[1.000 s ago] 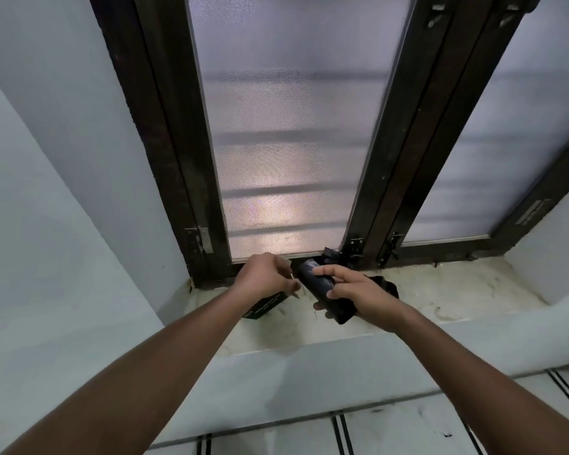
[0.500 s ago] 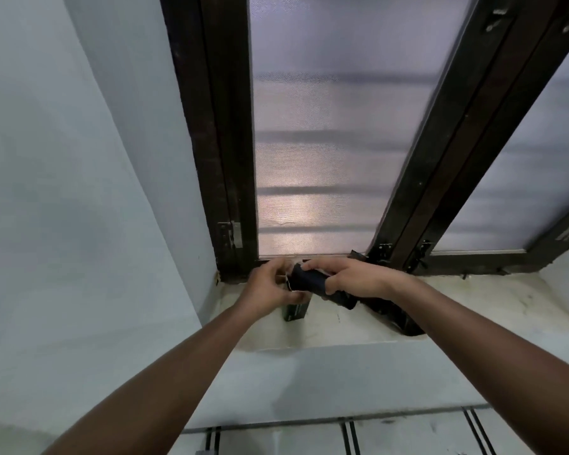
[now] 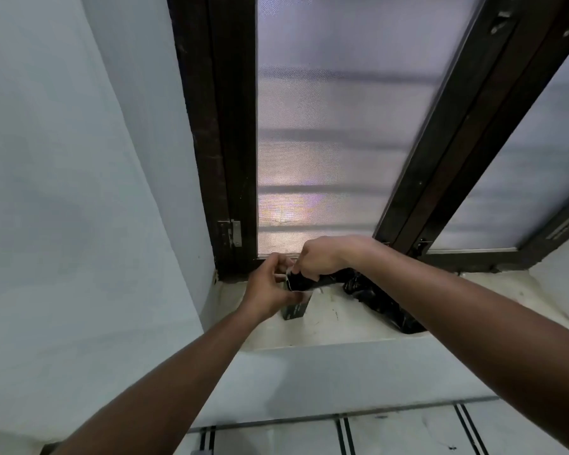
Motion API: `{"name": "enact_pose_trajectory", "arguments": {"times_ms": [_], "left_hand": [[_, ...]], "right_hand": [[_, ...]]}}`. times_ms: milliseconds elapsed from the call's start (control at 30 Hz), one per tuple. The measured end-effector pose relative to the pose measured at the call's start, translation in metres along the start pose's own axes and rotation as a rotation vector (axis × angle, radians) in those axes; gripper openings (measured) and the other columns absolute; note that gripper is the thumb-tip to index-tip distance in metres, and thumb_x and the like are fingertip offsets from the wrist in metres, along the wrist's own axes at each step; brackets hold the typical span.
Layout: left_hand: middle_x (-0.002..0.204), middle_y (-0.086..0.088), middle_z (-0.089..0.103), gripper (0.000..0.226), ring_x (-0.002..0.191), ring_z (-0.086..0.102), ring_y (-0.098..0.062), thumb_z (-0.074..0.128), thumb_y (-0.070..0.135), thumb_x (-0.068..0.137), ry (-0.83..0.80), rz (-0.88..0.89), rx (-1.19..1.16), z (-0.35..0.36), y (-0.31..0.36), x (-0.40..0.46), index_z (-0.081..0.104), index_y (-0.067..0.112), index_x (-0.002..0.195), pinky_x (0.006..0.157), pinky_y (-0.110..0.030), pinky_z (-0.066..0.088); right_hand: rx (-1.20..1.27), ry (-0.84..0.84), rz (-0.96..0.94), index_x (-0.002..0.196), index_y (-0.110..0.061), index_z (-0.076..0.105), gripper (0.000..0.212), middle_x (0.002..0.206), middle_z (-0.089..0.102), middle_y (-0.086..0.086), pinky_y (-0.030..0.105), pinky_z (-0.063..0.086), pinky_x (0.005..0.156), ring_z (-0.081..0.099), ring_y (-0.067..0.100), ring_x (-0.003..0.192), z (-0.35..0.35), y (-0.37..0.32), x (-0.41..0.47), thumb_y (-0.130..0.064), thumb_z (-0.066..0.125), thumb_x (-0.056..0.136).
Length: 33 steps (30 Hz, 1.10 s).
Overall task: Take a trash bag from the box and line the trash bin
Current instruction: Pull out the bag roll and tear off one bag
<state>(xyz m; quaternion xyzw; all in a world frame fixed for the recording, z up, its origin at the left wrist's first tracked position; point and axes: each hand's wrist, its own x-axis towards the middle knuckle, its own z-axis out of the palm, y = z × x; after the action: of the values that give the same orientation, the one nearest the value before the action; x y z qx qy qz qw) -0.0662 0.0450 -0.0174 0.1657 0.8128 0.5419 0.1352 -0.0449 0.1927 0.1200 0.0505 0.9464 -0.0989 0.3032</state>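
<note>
A small dark box stands upright on the pale window sill, near the sill's left end. My left hand grips the box's top from the left. My right hand is closed on a dark roll of trash bags just above the box's open top, the roll's left end at the opening. A black trash bag lies crumpled on the sill under my right forearm, partly hidden by it. No trash bin is in view.
A dark-framed window with frosted panes rises right behind the sill. A white wall closes the left side. Below the sill is a white wall face, then a tiled floor with dark lines.
My right hand has carried the roll leftward and over to the box, which my left hand has stood upright. The view has shifted left, and the loose black bag now lies behind my right arm.
</note>
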Motion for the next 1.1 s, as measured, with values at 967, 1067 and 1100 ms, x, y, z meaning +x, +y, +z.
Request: {"name": "enact_pose_trajectory", "arguments": {"times_ms": [967,1067,1100], "left_hand": [[0.121,0.010,0.064,0.069,0.115,0.063,-0.014,0.093,0.011,0.061,-0.059,-0.004,-0.158,0.002,-0.001,-0.006,0.055,0.040,0.110,0.073,-0.025,0.057],[0.127,0.009,0.059,0.091,0.121,0.057,-0.017,0.094,0.010,0.056,-0.136,0.009,-0.185,0.000,-0.001,-0.008,0.048,0.039,0.128,0.084,-0.050,0.064],[0.129,0.010,0.057,0.098,0.122,0.056,-0.017,0.094,0.011,0.053,-0.154,0.017,-0.190,0.000,-0.002,-0.009,0.046,0.041,0.133,0.085,-0.052,0.064]], "right_hand": [[0.325,0.266,0.167,0.111,-0.010,0.077,0.024,0.098,0.078,0.009,0.032,0.064,0.066,0.075,0.020,0.070,-0.005,0.011,0.003,-0.011,0.070,0.088],[0.299,0.294,0.181,0.112,-0.015,0.077,0.028,0.087,0.074,0.003,0.025,0.060,0.059,0.069,0.016,0.062,0.010,0.026,0.010,-0.010,0.071,0.085],[0.291,0.287,0.195,0.113,-0.021,0.076,0.029,0.090,0.073,0.001,0.025,0.061,0.060,0.070,0.016,0.064,0.018,0.030,0.013,-0.012,0.073,0.085]]}}
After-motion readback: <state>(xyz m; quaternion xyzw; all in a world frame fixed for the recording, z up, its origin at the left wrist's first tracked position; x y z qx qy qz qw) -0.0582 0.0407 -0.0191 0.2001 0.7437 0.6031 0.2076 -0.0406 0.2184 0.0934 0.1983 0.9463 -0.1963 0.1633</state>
